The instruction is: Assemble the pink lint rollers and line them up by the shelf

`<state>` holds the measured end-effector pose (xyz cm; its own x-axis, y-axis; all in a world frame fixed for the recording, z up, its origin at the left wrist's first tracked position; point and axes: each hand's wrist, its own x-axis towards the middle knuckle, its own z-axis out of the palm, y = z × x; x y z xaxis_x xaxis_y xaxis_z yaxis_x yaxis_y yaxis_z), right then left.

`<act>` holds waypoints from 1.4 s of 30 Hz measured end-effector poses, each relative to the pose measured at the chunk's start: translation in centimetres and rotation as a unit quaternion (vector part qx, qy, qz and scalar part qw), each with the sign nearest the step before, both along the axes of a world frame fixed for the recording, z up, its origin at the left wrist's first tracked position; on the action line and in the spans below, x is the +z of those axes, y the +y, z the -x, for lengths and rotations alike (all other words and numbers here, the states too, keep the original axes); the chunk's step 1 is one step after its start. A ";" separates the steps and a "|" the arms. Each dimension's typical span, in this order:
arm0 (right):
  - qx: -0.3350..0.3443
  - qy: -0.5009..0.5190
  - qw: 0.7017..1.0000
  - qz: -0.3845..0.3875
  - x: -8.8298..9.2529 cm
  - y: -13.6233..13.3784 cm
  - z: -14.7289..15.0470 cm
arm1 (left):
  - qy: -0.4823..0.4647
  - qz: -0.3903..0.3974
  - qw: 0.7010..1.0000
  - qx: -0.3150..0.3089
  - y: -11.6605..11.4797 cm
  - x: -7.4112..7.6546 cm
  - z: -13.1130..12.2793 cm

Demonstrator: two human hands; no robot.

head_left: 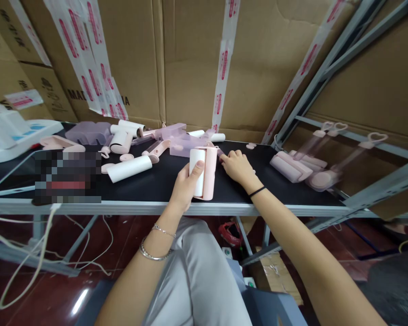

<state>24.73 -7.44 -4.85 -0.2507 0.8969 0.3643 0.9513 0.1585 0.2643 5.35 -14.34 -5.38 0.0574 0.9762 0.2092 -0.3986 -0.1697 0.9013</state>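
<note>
Clasping one pink-and-white roller point(209, 176) in left hand point(186, 184), grip of right hand point(238, 167) unclear, three heart-looped rollers point(290, 166) at frame right

Taped cardboard boxes point(190, 59) line the back — white power strip point(23, 146) at left, looping cables point(47, 240) below.

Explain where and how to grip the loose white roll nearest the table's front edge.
Grip the roll around its middle, from above and the near side. It lies on its side, so wrapping across it should suit; a disc by its left end and a holder by its right make the ends look awkward.
</note>
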 end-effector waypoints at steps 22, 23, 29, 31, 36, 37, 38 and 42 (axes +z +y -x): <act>0.023 0.408 0.873 -0.265 0.8 -0.7 -0.8 | -0.242 0.183 0.952 -0.036 -0.3 3.2 2.1; 0.019 0.401 0.876 -0.269 0.8 -0.8 -0.8 | -0.238 0.180 0.954 -0.033 -0.3 3.1 2.0; 0.025 0.359 0.905 -0.229 1.0 -1.1 -1.2 | -0.218 0.168 0.961 -0.017 -0.5 3.2 1.8; 0.033 0.350 0.911 -0.216 1.0 -1.2 -1.3 | -0.210 0.167 0.963 -0.014 -0.6 3.3 1.7; 0.064 0.359 0.905 -0.218 1.0 -1.3 -1.3 | -0.191 0.161 0.968 -0.016 -0.6 3.2 1.5; 0.074 0.363 0.903 -0.217 1.0 -1.3 -1.3 | -0.187 0.162 0.969 -0.014 -0.6 3.2 1.5; 0.084 0.368 0.902 -0.212 1.0 -1.3 -1.4 | -0.184 0.162 0.969 -0.013 -0.6 3.2 1.5; 0.100 0.395 0.900 -0.158 0.8 -1.3 -1.4 | -0.178 0.155 0.972 -0.015 -0.8 3.3 1.4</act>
